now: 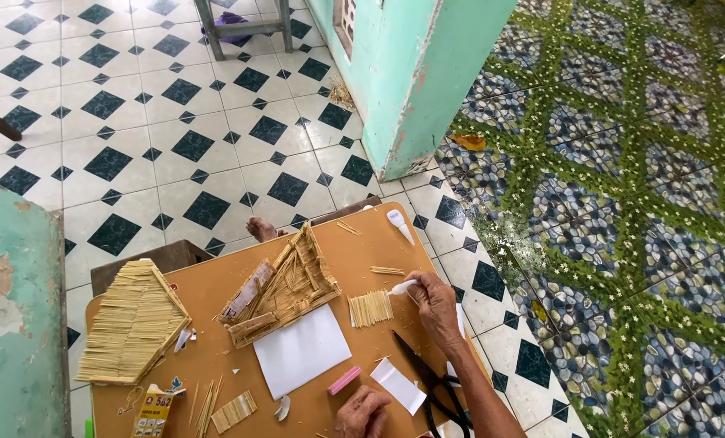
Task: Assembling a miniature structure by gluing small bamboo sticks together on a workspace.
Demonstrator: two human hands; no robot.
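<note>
white tube (402, 286) at right hand (435, 307) fingertips

A small white glue tube (403, 286), pinched at its end in the right hand (435, 304), lies tilted just beside a flat bundle of pale sticks (371, 308) on the brown counter (362, 251)

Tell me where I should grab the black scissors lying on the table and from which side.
Take the black scissors by the handle loops at the near table edge, coming from your own side. The blades lie open, tips pointing away toward the bundle of sticks, beside the right hand.
</note>
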